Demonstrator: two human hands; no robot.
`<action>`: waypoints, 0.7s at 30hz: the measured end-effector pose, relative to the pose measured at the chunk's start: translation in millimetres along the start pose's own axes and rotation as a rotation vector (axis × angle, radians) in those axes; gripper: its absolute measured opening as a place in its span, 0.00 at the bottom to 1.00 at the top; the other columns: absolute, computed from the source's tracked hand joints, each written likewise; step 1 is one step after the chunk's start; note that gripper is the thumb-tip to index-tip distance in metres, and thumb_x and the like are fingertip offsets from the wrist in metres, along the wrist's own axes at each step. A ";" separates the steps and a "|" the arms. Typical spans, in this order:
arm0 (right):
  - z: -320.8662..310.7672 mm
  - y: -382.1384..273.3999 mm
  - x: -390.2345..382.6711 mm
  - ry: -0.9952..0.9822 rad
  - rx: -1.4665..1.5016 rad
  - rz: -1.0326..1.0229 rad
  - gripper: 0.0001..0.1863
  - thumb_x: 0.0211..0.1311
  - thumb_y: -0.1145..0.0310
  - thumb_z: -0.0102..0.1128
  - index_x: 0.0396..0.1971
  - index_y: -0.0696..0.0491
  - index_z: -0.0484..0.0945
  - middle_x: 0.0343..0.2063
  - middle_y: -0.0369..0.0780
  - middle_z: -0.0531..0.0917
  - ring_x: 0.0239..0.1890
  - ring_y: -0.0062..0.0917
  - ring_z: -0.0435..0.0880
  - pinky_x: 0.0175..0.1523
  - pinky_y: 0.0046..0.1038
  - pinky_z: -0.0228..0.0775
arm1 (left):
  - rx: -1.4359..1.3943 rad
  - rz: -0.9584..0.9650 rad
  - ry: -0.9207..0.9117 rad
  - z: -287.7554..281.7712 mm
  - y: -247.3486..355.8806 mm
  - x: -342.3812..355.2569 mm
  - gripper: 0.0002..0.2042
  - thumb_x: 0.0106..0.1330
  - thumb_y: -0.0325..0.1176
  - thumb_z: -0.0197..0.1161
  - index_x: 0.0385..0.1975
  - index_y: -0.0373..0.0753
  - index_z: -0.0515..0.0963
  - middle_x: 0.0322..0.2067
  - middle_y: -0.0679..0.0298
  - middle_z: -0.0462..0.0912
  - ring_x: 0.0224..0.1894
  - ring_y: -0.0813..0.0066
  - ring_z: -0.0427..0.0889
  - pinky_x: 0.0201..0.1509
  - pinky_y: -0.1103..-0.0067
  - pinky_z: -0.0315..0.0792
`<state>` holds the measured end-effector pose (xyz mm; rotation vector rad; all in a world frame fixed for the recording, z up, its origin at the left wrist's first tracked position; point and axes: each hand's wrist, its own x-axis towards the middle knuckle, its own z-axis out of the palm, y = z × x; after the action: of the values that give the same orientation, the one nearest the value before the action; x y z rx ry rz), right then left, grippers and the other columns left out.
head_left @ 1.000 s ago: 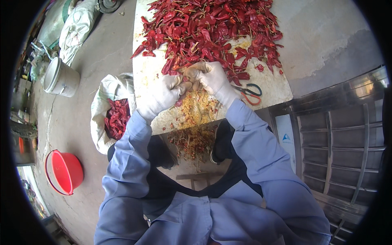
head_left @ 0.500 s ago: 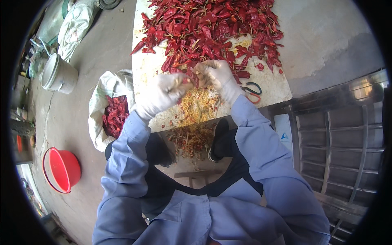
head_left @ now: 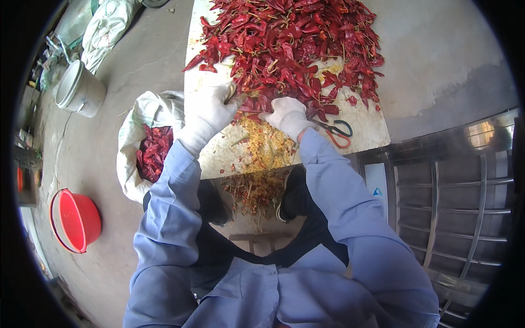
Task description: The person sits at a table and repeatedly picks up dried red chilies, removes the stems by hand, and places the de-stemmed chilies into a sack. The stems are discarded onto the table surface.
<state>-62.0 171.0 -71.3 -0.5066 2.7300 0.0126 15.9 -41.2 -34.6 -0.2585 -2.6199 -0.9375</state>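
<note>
A big heap of dried red chili peppers (head_left: 295, 49) covers the far part of a pale board (head_left: 361, 128). My left hand (head_left: 210, 109), in a white glove, is at the heap's near left edge. Its thumb and fingers stand apart, with no pepper visible between them. My right hand (head_left: 289, 116), gloved too, lies at the near edge of the heap with its fingers curled. Whatever those fingers grip is hidden under the hand. Yellow seeds and bits (head_left: 262, 142) are scattered on the board in front of both hands. Just right of my right hand lie scissors (head_left: 338, 131) with black and orange handles.
Left of the board stands a white woven sack (head_left: 128, 158) with red chili peppers (head_left: 155, 153) inside. Farther left are a red bucket (head_left: 82, 218) and a white bucket (head_left: 82, 90). Seeds and stems (head_left: 254, 191) litter the ground between my feet. A metal railing (head_left: 454, 208) is at right.
My hands were close together over the seeds, fingers pinched; now they are apart. The left has moved up and left, and its fingers have parted. The right has turned down onto the heap's edge.
</note>
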 end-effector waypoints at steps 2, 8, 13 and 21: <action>9.0 -1.4 7.3 -0.012 -0.013 0.005 0.32 0.62 0.37 0.60 0.45 0.52 0.87 0.46 0.48 0.87 0.51 0.42 0.86 0.56 0.43 0.78 | -0.054 -0.050 -0.018 -2.0 1.5 -1.4 0.16 0.70 0.35 0.69 0.26 0.33 0.72 0.15 0.61 0.69 0.18 0.78 0.72 0.24 0.74 0.68; 9.2 9.9 5.1 0.022 0.162 0.034 0.27 0.60 0.46 0.66 0.44 0.56 0.86 0.44 0.47 0.88 0.48 0.40 0.88 0.51 0.40 0.80 | 0.073 -0.129 -0.052 -4.1 1.6 -1.9 0.17 0.67 0.40 0.71 0.26 0.33 0.76 0.15 0.55 0.73 0.18 0.68 0.74 0.27 0.68 0.70; 1.5 7.9 -17.6 0.023 0.728 0.001 0.28 0.59 0.52 0.74 0.46 0.64 0.83 0.37 0.46 0.89 0.33 0.28 0.89 0.43 0.32 0.81 | 0.090 -0.275 -0.104 -3.6 16.3 2.3 0.15 0.67 0.43 0.71 0.29 0.35 0.82 0.17 0.56 0.78 0.18 0.69 0.76 0.27 0.69 0.71; 5.7 -19.4 -42.7 0.150 0.794 -0.160 0.18 0.58 0.55 0.72 0.37 0.55 0.87 0.32 0.48 0.88 0.36 0.40 0.88 0.44 0.37 0.78 | -0.612 -0.643 -0.246 12.6 32.8 4.9 0.13 0.71 0.39 0.69 0.33 0.34 0.84 0.17 0.68 0.80 0.15 0.83 0.74 0.18 0.82 0.65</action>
<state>-16.2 168.0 -60.5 -0.4836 2.5269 -1.1290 17.3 -7.8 -22.8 0.3817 -2.5859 -2.0315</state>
